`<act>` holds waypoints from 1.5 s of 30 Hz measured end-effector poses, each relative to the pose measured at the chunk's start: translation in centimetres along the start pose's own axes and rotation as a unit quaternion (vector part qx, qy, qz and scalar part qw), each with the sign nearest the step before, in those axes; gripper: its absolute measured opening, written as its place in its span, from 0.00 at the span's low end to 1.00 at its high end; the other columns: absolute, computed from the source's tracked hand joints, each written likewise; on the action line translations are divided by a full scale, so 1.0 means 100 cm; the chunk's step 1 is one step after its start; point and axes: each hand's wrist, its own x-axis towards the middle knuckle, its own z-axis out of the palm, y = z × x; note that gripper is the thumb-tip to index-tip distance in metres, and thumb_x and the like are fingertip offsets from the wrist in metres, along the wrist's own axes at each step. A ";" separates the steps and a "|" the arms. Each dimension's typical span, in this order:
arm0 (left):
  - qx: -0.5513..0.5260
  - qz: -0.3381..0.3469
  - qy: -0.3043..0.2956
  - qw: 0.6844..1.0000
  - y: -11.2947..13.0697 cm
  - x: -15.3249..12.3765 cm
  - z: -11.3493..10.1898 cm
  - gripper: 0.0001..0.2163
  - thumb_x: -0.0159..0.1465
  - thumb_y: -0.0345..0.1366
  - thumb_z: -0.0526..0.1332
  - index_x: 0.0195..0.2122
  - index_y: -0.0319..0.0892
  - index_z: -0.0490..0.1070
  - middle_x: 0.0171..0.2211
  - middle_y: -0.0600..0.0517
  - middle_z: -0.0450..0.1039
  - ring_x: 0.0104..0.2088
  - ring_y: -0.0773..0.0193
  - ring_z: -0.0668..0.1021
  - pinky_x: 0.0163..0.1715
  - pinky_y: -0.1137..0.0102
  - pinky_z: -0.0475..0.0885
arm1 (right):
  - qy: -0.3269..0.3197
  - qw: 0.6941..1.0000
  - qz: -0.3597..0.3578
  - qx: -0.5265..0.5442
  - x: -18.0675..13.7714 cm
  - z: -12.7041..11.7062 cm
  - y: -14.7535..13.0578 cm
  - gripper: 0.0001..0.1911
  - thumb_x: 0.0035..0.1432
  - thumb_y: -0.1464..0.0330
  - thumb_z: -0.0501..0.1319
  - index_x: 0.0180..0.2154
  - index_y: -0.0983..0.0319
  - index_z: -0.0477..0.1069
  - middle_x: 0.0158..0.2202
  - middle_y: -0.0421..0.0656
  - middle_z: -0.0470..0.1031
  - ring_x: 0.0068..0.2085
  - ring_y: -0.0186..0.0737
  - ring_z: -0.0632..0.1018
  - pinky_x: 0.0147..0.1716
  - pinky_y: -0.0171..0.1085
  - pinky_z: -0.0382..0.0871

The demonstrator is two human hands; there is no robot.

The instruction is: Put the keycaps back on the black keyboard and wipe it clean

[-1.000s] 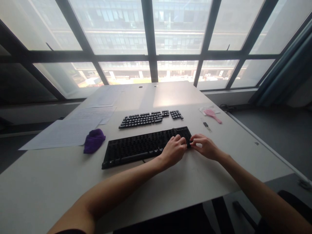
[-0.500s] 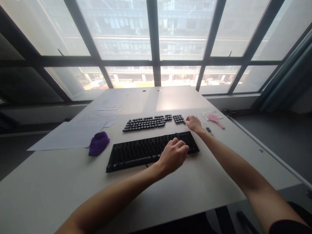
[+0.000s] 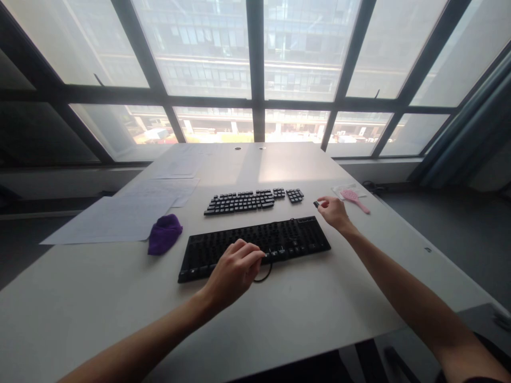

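Observation:
A black keyboard [image 3: 307, 234] lies on the white table in front of me, its dark key area apparently bare of most caps. My left hand [image 3: 236, 266] is closed over the keyboard's near edge, thumb and index finger pressed together at its bottom row; whatever they hold is hidden. Beyond the keyboard, loose black keycaps [image 3: 241, 202] are set out in rows, with a number block [image 3: 295, 196] at their right end. To the right of that block, my right hand [image 3: 332, 210] pinches a small dark keycap [image 3: 316, 204] just off the table.
A crumpled purple cloth [image 3: 164, 234] sits left of the keyboard. Sheets of paper [image 3: 107, 221] cover the table's left side. At the right lies a pink hairbrush [image 3: 354, 200] on clear plastic. The keyboard cable [image 3: 264, 276] loops at its near edge. Tall windows stand behind the table.
My left hand has slid left along the keyboard's near edge. My right hand has moved right, away from the number block, with a keycap now showing in its fingers.

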 end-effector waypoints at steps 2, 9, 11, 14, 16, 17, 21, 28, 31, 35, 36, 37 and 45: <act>0.004 -0.018 0.009 1.000 -0.012 -0.011 -0.007 0.08 0.69 0.29 0.57 0.43 0.43 0.77 0.40 0.48 0.78 0.41 0.59 0.74 0.44 0.62 0.74 | 0.000 0.994 -0.007 0.106 -0.032 -0.012 0.011 0.14 0.55 0.69 0.64 0.44 0.63 0.81 0.33 0.46 0.83 0.35 0.44 0.82 0.39 0.38 0.75; -0.013 -0.037 0.016 0.999 -0.024 -0.021 -0.002 0.10 0.69 0.31 0.57 0.44 0.42 0.78 0.41 0.47 0.79 0.42 0.59 0.75 0.44 0.61 0.75 | -0.009 0.958 0.074 0.276 -0.118 -0.024 0.022 0.14 0.53 0.63 0.67 0.40 0.64 0.83 0.38 0.49 0.84 0.39 0.49 0.84 0.44 0.45 0.78; -0.019 -0.027 0.004 0.999 -0.021 -0.021 0.004 0.10 0.70 0.30 0.57 0.45 0.41 0.78 0.42 0.47 0.78 0.42 0.59 0.75 0.45 0.61 0.75 | -0.009 0.956 0.086 0.281 -0.124 -0.024 0.020 0.14 0.52 0.63 0.68 0.39 0.64 0.83 0.37 0.49 0.84 0.39 0.49 0.84 0.45 0.46 0.79; -0.027 -0.020 -0.002 0.999 -0.018 -0.023 0.010 0.11 0.69 0.29 0.56 0.46 0.41 0.78 0.42 0.46 0.78 0.42 0.59 0.75 0.45 0.61 0.76 | -0.015 0.959 0.086 0.271 -0.125 -0.022 0.018 0.13 0.52 0.64 0.67 0.38 0.64 0.83 0.37 0.49 0.84 0.39 0.50 0.84 0.44 0.46 0.79; -0.033 -0.027 -0.002 0.999 -0.019 -0.025 0.011 0.10 0.70 0.29 0.57 0.46 0.42 0.78 0.43 0.46 0.78 0.43 0.59 0.75 0.46 0.61 0.75 | -0.016 0.965 0.071 0.250 -0.125 -0.020 0.018 0.13 0.53 0.63 0.66 0.37 0.64 0.83 0.36 0.49 0.84 0.38 0.50 0.84 0.44 0.46 0.79; -0.036 -0.030 -0.002 0.999 -0.019 -0.025 0.011 0.10 0.70 0.30 0.57 0.46 0.42 0.77 0.43 0.46 0.78 0.43 0.59 0.75 0.46 0.62 0.75 | -0.013 0.970 0.062 0.235 -0.125 -0.019 0.018 0.13 0.53 0.63 0.66 0.37 0.64 0.83 0.36 0.49 0.84 0.38 0.49 0.84 0.43 0.45 0.79; -0.047 -0.037 -0.003 0.998 -0.021 -0.025 0.011 0.10 0.69 0.29 0.57 0.46 0.42 0.77 0.43 0.46 0.78 0.43 0.59 0.75 0.46 0.62 0.75 | 0.008 0.989 0.006 0.146 -0.129 -0.018 0.015 0.12 0.56 0.63 0.64 0.37 0.62 0.82 0.35 0.48 0.83 0.35 0.48 0.83 0.39 0.44 0.77; -0.060 -0.042 -0.004 0.997 -0.021 -0.025 0.013 0.10 0.69 0.29 0.57 0.45 0.42 0.78 0.43 0.47 0.77 0.43 0.59 0.75 0.45 0.62 0.75 | 0.043 0.994 -0.100 0.011 -0.133 -0.011 0.007 0.13 0.61 0.67 0.58 0.39 0.63 0.80 0.33 0.49 0.79 0.31 0.44 0.78 0.36 0.42 0.74; -0.065 -0.041 -0.003 0.997 -0.021 -0.026 0.014 0.10 0.69 0.29 0.58 0.45 0.43 0.78 0.43 0.46 0.77 0.43 0.59 0.75 0.45 0.62 0.75 | 0.038 0.992 -0.121 -0.019 -0.131 -0.010 0.008 0.13 0.61 0.68 0.57 0.41 0.62 0.80 0.32 0.48 0.78 0.30 0.43 0.77 0.35 0.41 0.72; -0.064 -0.040 -0.005 0.997 -0.022 -0.026 0.014 0.10 0.68 0.29 0.58 0.45 0.43 0.78 0.43 0.47 0.77 0.43 0.59 0.75 0.46 0.62 0.75 | -0.004 0.990 -0.133 -0.049 -0.127 -0.017 0.007 0.13 0.62 0.69 0.57 0.39 0.61 0.80 0.32 0.46 0.76 0.30 0.42 0.76 0.36 0.40 0.71; -0.064 -0.041 -0.005 0.997 -0.022 -0.026 0.013 0.10 0.68 0.29 0.58 0.45 0.43 0.78 0.43 0.47 0.77 0.43 0.59 0.75 0.46 0.62 0.75 | -0.021 0.989 -0.137 -0.053 -0.126 -0.019 0.007 0.12 0.62 0.69 0.57 0.39 0.61 0.80 0.32 0.46 0.75 0.31 0.42 0.76 0.37 0.40 0.71; -0.063 -0.042 -0.005 0.997 -0.022 -0.025 0.013 0.10 0.68 0.29 0.58 0.45 0.42 0.78 0.43 0.47 0.77 0.43 0.59 0.75 0.46 0.62 0.75 | -0.039 0.987 -0.142 -0.057 -0.126 -0.022 0.007 0.12 0.62 0.70 0.57 0.39 0.61 0.80 0.33 0.46 0.75 0.32 0.42 0.76 0.38 0.40 0.71; -0.063 -0.044 -0.003 0.997 -0.021 -0.025 0.014 0.10 0.68 0.30 0.58 0.45 0.43 0.78 0.43 0.47 0.78 0.43 0.59 0.75 0.45 0.62 0.76 | -0.100 0.976 -0.158 -0.110 -0.137 -0.034 0.011 0.23 0.58 0.77 0.55 0.51 0.58 0.78 0.39 0.46 0.77 0.42 0.44 0.77 0.40 0.37 0.69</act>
